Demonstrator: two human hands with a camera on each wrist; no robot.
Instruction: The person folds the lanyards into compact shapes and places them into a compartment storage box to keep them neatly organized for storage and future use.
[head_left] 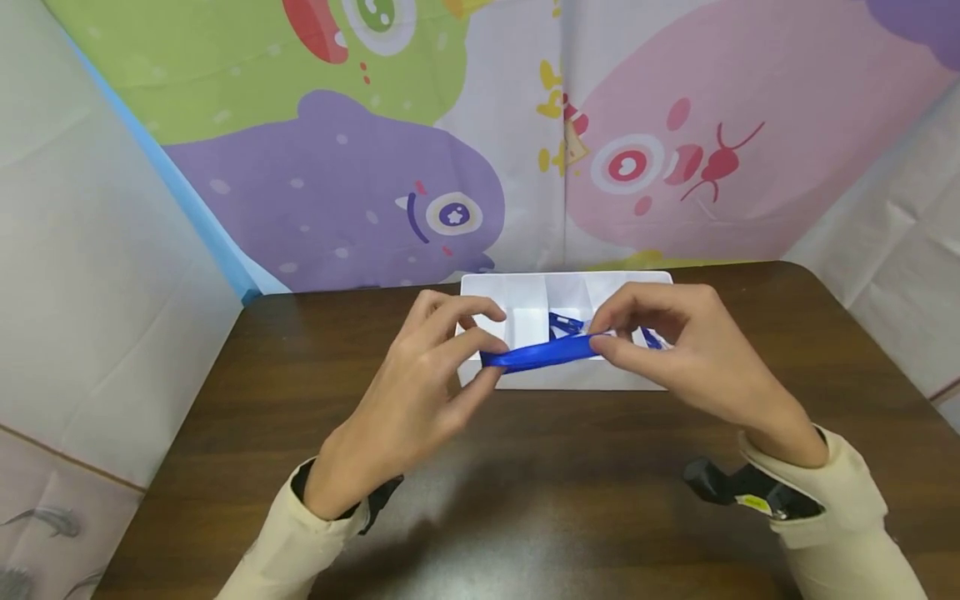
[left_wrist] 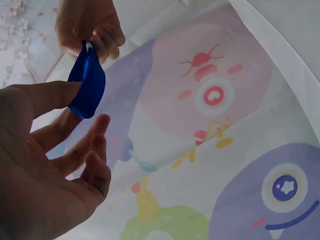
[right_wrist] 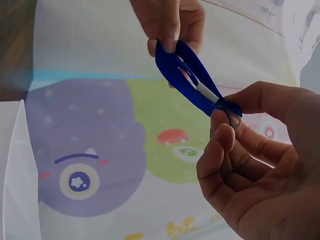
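Observation:
A blue lanyard (head_left: 543,353), folded into a flat loop, stretches between both hands above the front of a white divided box (head_left: 570,379). My left hand (head_left: 416,387) pinches its left end between thumb and index finger, the other fingers spread apart. At the other end, my right hand (head_left: 693,358) pinches the lanyard with thumb and fingertips. The right wrist view shows a white piece (right_wrist: 206,93) and a small metal hook (right_wrist: 235,120) on the lanyard near the right fingertips. Another blue lanyard (head_left: 565,323) lies in the box behind the held one.
More blue strap (head_left: 652,338) shows at the box's right side, partly behind my right hand. The box stands toward the back of a dark wooden table (head_left: 480,517). A cartoon-printed cloth (head_left: 360,200) hangs behind the table, with pale sheets (head_left: 112,250) at both sides.

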